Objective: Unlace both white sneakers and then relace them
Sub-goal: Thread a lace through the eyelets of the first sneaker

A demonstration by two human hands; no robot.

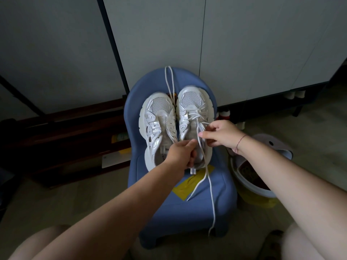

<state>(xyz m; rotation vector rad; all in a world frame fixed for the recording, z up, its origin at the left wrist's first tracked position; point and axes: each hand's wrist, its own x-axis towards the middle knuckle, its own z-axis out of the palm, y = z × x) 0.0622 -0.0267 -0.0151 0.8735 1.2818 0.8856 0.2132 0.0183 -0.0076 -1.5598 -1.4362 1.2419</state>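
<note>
Two white sneakers stand side by side, toes away from me, on a small blue chair [187,209]. The left sneaker [156,121] has bare eyelets, and a loose white lace [170,79] lies between the toes and over the chair back. The right sneaker [195,109] is laced at its lower eyelets. My left hand [181,152] grips a strand of the right sneaker's lace [209,177] near the collar. My right hand [218,134] pinches the lace over the upper eyelets. Two lace ends trail down over the seat toward me.
A yellow patch [189,186] marks the chair seat. A white bucket [251,181] with an open lid stands close on the right. Dark wooden shelving [65,139] runs along the left. Pale cabinet panels [244,44] rise behind the chair. My knees frame the bottom corners.
</note>
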